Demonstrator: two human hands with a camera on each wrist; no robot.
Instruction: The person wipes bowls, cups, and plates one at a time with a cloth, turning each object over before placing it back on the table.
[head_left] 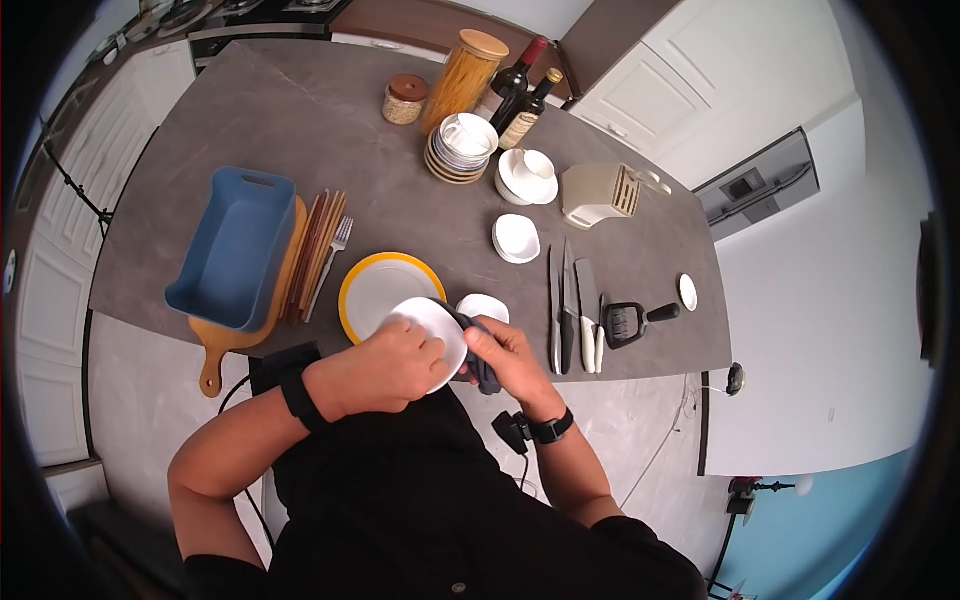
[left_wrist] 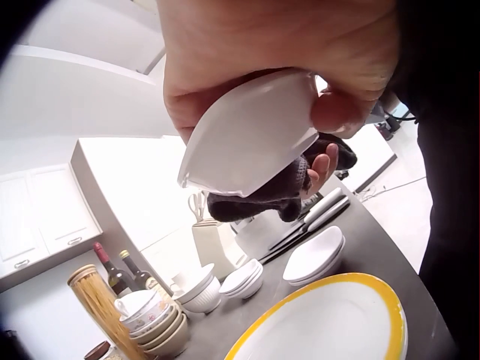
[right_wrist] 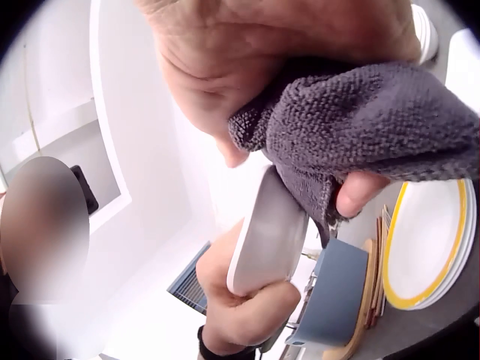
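Observation:
Above the table's near edge my left hand (head_left: pixel 385 368) grips a small white bowl (head_left: pixel 440 325) by its rim, thumb on one side and fingers on the other. The bowl is tilted on its side. My right hand (head_left: pixel 508 362) holds a dark grey towel (right_wrist: pixel 360 120) bunched between thumb and fingers, and the towel lies against the bowl's far rim (right_wrist: pixel 270 232). Under the hands, yellow-rimmed white plates (head_left: pixel 375 272) are stacked on the table. Just beyond the towel sit small white dishes (head_left: pixel 483 306), partly hidden by the right hand.
To the left are a blue bin (head_left: pixel 235 250) on a wooden board (head_left: pixel 215 345), chopsticks (head_left: pixel 318 250) and a fork (head_left: pixel 342 235). Stacked bowls (head_left: pixel 462 150), bottles (head_left: pixel 527 115) and a pasta jar (head_left: pixel 465 80) stand behind. Knives (head_left: pixel 570 310) and a knife block (head_left: pixel 600 193) are right.

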